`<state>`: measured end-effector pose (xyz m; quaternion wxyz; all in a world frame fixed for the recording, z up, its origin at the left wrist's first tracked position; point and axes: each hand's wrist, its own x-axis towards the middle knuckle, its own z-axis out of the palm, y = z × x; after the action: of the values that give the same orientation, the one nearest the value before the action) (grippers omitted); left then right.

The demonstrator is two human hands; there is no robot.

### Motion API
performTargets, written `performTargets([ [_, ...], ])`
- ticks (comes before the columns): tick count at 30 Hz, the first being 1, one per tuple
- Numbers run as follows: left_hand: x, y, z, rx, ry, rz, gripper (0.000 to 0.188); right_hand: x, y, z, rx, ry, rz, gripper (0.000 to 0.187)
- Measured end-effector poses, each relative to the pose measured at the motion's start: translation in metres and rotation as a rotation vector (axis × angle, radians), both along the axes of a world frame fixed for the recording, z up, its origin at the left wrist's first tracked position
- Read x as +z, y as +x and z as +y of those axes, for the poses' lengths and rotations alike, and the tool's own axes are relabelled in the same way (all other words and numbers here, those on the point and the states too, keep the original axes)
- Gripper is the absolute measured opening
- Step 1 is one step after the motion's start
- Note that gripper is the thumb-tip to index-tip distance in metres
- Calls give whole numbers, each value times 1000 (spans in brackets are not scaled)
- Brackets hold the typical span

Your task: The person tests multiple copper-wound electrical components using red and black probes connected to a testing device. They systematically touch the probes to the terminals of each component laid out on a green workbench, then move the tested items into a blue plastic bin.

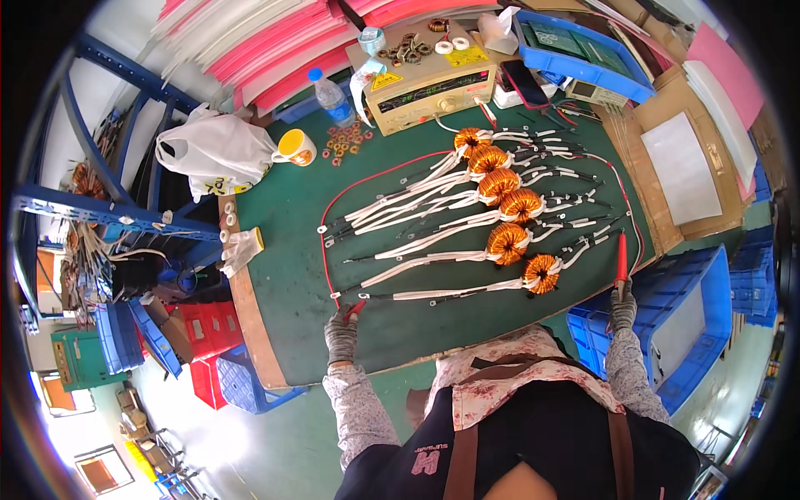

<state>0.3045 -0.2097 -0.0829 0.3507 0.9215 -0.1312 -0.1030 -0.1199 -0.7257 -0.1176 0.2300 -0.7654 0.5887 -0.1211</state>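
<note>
My left hand point(341, 335), in a grey glove, is closed on a red test clip point(356, 308) near the front left of the green table. A red wire curves along the left from there. My right hand point(622, 310), gloved too, grips a long red test probe point(622, 260) pointing away from me, its tip near the right-hand lead ends. Between my hands lies a slanting row of several copper-wound toroidal coils, the nearest coil point(542, 274) close to the front edge. White-sleeved leads point(454, 293) with metal lugs run out leftward; shorter black-and-white leads point(583, 242) fan out rightward.
A beige bench meter point(433, 98) stands at the back, small coils on top. Left of it are a water bottle point(332, 98), a yellow-white mug point(296, 148) and a plastic bag point(217, 150). Blue crates point(696, 308) sit by the right edge; a phone point(525, 83) lies behind.
</note>
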Motion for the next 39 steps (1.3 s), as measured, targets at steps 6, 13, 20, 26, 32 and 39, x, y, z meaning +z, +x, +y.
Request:
performTargets([
  [6,11,2,-8,-14,-13,-1,25,-9,-3,2,8,-41,-10,58],
  [13,21,1,-13,-42,16,94,23,17,11,9,-53,25,47,54],
  [20,23,1,30,-3,375,-406,34,39,24,-16,-435,144,-768,42],
  [26,49,-38,-127,-302,-67,-267,41,136,35,-143,-50,-531,-366,46],
  [32,26,-121,-287,-714,203,-243,53,178,43,-222,452,-899,194,51],
  [39,3,-154,-325,-518,567,-28,55,17,43,-250,187,-340,267,47],
])
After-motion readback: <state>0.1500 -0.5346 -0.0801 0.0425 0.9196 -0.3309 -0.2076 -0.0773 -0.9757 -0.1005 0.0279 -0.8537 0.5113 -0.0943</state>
